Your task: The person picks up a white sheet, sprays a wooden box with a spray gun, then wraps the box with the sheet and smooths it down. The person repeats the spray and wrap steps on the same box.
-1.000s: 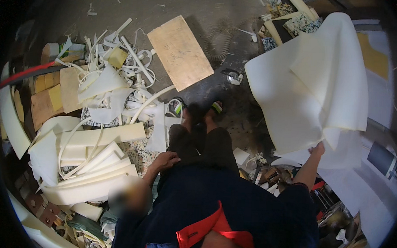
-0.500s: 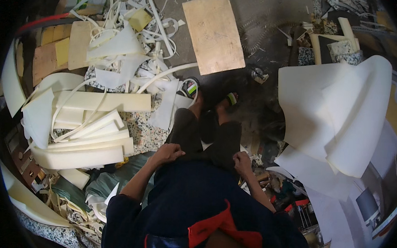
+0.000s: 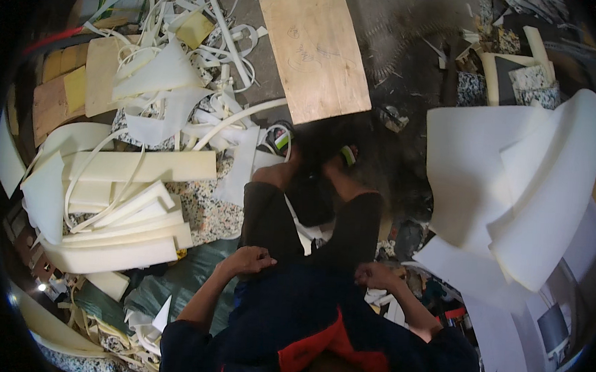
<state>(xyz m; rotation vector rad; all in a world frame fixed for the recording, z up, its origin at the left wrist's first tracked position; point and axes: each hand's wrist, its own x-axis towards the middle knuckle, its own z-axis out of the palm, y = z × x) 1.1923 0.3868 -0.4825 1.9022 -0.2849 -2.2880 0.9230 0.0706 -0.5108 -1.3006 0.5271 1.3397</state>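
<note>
My left hand (image 3: 252,260) is closed, fingers curled in against the dark cloth of my trousers (image 3: 274,218) by the left thigh. On the other side, my right hand (image 3: 376,275) is curled too, at the right thigh near the hem of my dark blue shirt (image 3: 299,297). Whether either hand pinches the cloth is too dark to make out. My knees are bent and apart, with sandals (image 3: 349,155) on my feet. Just beyond the feet lies a flat wooden board (image 3: 315,52) with faint pen marks.
Stacked cream foam strips (image 3: 123,244) lie at the left on a speckled foam slab (image 3: 209,212). Behind them is a heap of thin foam offcuts (image 3: 159,74). Large white foam sheets (image 3: 467,175) stand at the right. A green plastic sheet (image 3: 185,281) lies beside my left arm.
My body has lowered and my knees have spread, with more of the lower legs showing. Both hands have shifted slightly nearer me and stay curled at the thighs.
</note>
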